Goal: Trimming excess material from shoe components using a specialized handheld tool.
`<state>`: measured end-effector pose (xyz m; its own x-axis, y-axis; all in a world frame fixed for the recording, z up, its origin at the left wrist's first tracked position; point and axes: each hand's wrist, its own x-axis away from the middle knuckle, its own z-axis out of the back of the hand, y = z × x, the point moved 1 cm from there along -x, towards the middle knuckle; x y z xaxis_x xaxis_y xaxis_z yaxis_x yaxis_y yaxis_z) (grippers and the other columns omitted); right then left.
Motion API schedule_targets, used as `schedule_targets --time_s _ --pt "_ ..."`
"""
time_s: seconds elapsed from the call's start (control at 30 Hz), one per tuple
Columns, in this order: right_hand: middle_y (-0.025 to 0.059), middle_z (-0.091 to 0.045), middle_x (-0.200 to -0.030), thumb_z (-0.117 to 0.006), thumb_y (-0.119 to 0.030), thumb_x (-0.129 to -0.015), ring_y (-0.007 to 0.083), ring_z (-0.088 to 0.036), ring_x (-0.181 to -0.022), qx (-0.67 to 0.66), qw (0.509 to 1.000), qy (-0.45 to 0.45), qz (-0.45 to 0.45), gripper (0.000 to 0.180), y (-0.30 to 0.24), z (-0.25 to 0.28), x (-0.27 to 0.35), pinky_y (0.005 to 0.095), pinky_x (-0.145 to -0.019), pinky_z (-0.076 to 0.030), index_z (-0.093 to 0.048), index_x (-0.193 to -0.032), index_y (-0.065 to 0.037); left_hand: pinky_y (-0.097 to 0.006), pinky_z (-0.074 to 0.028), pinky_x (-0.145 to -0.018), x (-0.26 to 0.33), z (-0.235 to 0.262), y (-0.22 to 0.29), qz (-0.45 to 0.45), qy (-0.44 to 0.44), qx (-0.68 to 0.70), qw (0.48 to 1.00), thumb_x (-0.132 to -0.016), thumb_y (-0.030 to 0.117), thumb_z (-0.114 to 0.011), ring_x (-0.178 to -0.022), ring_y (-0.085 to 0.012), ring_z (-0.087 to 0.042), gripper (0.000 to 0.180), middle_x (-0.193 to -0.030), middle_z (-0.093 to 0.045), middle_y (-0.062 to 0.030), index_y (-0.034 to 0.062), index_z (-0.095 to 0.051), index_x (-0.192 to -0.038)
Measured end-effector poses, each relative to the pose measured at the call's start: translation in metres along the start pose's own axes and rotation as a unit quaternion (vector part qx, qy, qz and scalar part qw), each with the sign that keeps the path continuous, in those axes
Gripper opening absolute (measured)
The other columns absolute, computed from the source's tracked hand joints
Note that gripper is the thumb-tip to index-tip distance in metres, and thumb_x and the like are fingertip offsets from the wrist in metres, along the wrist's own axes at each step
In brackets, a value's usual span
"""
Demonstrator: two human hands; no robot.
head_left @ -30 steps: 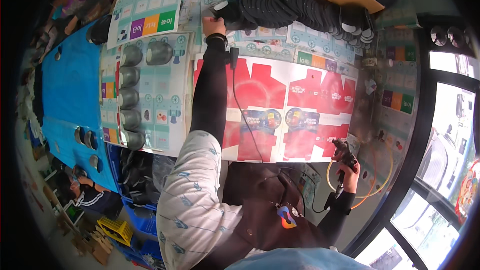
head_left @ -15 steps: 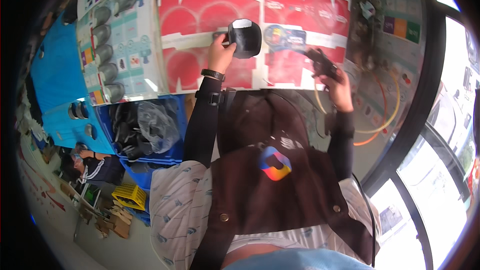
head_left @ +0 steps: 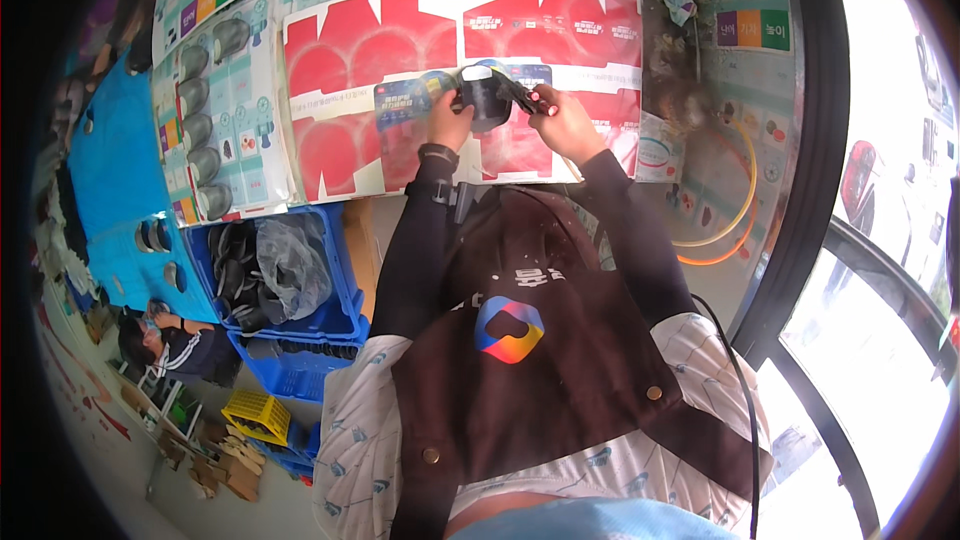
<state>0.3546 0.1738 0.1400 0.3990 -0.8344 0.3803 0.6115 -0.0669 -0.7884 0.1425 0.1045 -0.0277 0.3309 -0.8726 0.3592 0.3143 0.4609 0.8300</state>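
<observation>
My left hand (head_left: 448,120) holds a round black part (head_left: 486,100) over the red and white printed card sheets (head_left: 400,50) on the table. My right hand (head_left: 562,118) grips a dark tool with a red tip (head_left: 530,98) whose nose touches the black part. Both hands meet just in front of my chest, above my brown apron (head_left: 520,360). A black cable (head_left: 735,380) trails down my right side.
Light blue printed sheets with several black round parts (head_left: 200,130) lie left of the red ones. Blue crates (head_left: 290,290) with black parts and a plastic bag stand at the left. Orange hose loops (head_left: 720,210) lie right. A person (head_left: 170,345) sits lower left.
My left hand brought the black part from the far side of the table toward my chest. My right hand raised the tool to meet it. The view tilted down.
</observation>
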Motion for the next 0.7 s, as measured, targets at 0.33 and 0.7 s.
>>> schedule_targets --time_s 0.33,0.7 --pt "0.0296 -0.065 -0.094 -0.046 -0.028 -0.098 0.0501 -0.06 -0.094 0.04 0.999 0.01 0.003 0.031 -0.003 -0.004 -0.011 0.0541 -0.078 -0.049 -0.062 -0.096 -0.002 -0.03 -0.057 -0.077 -0.005 0.004 -0.005 0.089 -0.046 0.119 0.988 -0.094 0.018 -0.066 -0.1 -0.0172 -0.067 0.048 -0.126 -0.066 -0.0116 0.0002 -0.055 -0.137" --pt "0.0307 -0.065 -0.095 -0.048 -0.029 -0.099 0.0501 -0.061 -0.095 0.024 0.999 0.046 -0.006 0.033 0.0 0.002 -0.003 0.0539 -0.08 -0.049 -0.067 -0.098 -0.001 -0.031 -0.057 -0.075 -0.002 0.007 0.01 0.099 -0.07 0.136 0.983 -0.093 0.018 -0.066 -0.093 -0.0179 -0.069 0.043 -0.122 -0.067 -0.0112 0.0009 -0.059 -0.132"
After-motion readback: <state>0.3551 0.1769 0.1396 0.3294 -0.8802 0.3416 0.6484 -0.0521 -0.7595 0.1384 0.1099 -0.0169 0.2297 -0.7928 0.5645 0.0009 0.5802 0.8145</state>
